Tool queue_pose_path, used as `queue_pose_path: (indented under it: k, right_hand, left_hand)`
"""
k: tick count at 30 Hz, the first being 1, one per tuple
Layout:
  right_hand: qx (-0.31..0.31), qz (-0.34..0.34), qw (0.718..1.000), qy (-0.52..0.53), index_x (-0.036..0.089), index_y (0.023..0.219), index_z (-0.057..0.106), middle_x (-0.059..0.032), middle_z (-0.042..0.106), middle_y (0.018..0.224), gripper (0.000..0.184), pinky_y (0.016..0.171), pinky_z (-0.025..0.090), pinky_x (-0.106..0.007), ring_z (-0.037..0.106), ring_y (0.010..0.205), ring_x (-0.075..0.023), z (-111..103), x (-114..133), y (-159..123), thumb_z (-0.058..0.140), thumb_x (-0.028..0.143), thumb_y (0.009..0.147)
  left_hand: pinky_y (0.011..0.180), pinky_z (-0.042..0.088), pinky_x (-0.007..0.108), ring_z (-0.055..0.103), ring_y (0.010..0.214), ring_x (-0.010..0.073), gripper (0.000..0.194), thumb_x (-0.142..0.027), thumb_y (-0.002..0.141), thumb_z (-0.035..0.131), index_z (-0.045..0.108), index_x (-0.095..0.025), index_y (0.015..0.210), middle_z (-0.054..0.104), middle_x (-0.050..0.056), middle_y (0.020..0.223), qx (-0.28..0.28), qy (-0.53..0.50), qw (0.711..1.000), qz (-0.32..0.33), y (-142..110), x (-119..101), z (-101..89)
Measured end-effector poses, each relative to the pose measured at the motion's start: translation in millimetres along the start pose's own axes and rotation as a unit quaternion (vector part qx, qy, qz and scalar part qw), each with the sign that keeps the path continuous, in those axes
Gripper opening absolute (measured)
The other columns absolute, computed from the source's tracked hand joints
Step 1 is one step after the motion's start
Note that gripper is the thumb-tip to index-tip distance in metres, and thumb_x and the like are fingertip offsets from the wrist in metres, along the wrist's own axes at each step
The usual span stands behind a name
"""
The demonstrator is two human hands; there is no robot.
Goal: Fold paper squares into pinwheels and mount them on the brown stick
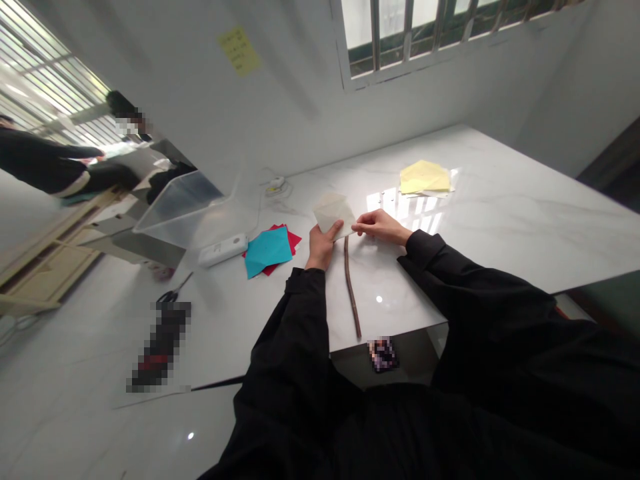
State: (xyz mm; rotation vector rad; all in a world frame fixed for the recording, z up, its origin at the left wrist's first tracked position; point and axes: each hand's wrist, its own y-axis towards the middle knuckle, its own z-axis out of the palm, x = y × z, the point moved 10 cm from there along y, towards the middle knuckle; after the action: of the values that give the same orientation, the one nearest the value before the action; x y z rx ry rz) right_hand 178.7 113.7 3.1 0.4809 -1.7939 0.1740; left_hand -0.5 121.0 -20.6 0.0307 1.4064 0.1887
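White marble table (505, 213) under a barred window (415, 33)

Clear plastic bin (180, 210), then teal and red paper sheets (267, 252) on the marble; left hand (320, 245) and right hand (381, 227) both pinching folded cream paper (334, 215) just beyond a thin brown twig (351, 287); yellow paper sheets (424, 177) farther right.

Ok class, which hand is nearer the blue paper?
Left: the left hand is beside the blue paper, not touching; the right hand lies farther, past the folded paper.

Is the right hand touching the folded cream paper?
Touching: the head view shows the right hand gripping the right edge of the folded cream paper.
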Motion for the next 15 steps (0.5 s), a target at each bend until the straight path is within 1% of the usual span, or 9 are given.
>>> queue_pose_path:
  k: [5, 9, 12, 15]
  right_hand:
    - [0.008, -0.003, 1.0, -0.017, 0.015, 0.079, 0.075, -0.0009, 0.062, 0.063, 0.054, 0.058, 0.03, -0.029, 0.044, 0.058, -0.0117, 2.9, -3.4, 1.9, 0.073, 0.069, 0.083]
    - [-0.002, 0.001, 1.0, -0.016, 0.015, 0.075, 0.073, -0.0005, 0.062, 0.062, 0.053, 0.057, 0.028, -0.029, 0.042, 0.057, -0.0111, 1.9, -6.4, 3.3, 0.073, 0.068, 0.082]
    - [0.007, -0.01, 1.0, -0.009, 0.016, 0.076, 0.071, 0.0001, 0.061, 0.064, 0.054, 0.058, 0.029, -0.028, 0.043, 0.059, -0.0114, 3.8, -2.9, 3.0, 0.074, 0.069, 0.082]
    - [0.021, -0.029, 0.999, -0.003, 0.017, 0.073, 0.068, 0.0006, 0.06, 0.066, 0.054, 0.059, 0.03, -0.028, 0.045, 0.062, -0.0118, 6.1, 1.4, 2.5, 0.076, 0.07, 0.08]
  left_hand:
    - [0.1, 0.058, 0.043, 0.076, 0.105, 0.0292, 0.06, -0.051, 0.066, 0.097, 0.078, -0.012, 0.107, 0.08, 0.017, 0.116, -0.01, -0.005, 1.0, 0.006, -0.2, -2.2, -2.0]
    - [0.1, 0.058, 0.043, 0.076, 0.105, 0.0297, 0.059, -0.052, 0.066, 0.097, 0.078, -0.012, 0.105, 0.08, 0.017, 0.114, -0.005, 0.0, 1.0, 0.003, 0.1, -1.1, -1.1]
    - [0.1, 0.058, 0.042, 0.076, 0.104, 0.0292, 0.06, -0.053, 0.065, 0.097, 0.078, -0.012, 0.104, 0.08, 0.017, 0.114, -0.004, -0.004, 1.0, 0.004, 0.6, -0.4, -0.8]
    - [0.097, 0.059, 0.041, 0.076, 0.101, 0.028, 0.06, -0.053, 0.065, 0.097, 0.079, -0.012, 0.104, 0.081, 0.016, 0.112, -0.002, -0.003, 1.0, 0.007, 0.4, -1.1, 0.4]
